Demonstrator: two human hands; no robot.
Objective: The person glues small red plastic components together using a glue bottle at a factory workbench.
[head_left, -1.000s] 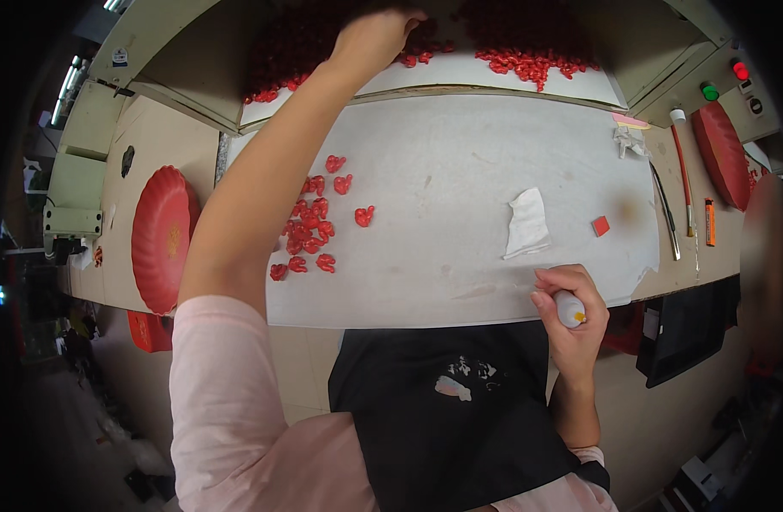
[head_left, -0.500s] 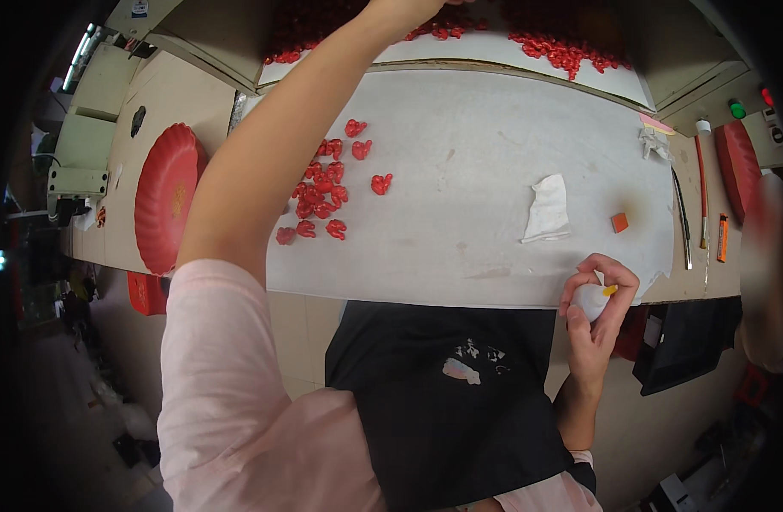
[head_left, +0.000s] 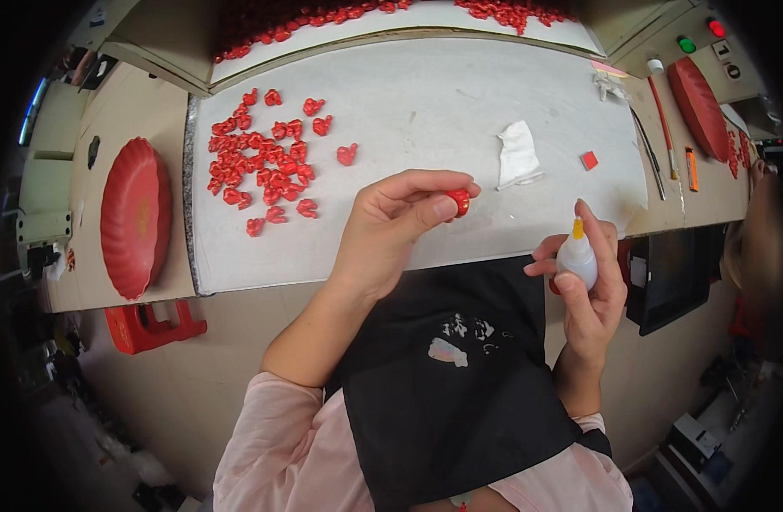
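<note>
My left hand (head_left: 393, 213) is closed over the near part of the white work sheet, pinching a small glossy red piece (head_left: 461, 202) with gold marks between thumb and fingers; most of that piece is hidden. To the right, my right hand (head_left: 598, 294) is wrapped round a small white squeeze bottle (head_left: 577, 261) with a yellow nozzle pointing up. Bottle and red piece are apart. Many similar red pieces (head_left: 276, 175) lie loosely grouped on the left of the sheet (head_left: 409, 111). One single red piece (head_left: 347, 154) sits nearer my left hand.
A crumpled white cloth (head_left: 518, 155) and a small red-orange block (head_left: 589, 160) lie on the sheet. Red scalloped trays (head_left: 135, 218) flank it. At the right are a brush (head_left: 663, 119) and an orange cutter (head_left: 692, 169). A shelf (head_left: 391, 30) full of red pieces stands behind.
My left hand has come back from the shelf toward me, now with a red piece in its fingers. The bottle in my right hand has turned nozzle-up. The whole view has shifted.
</note>
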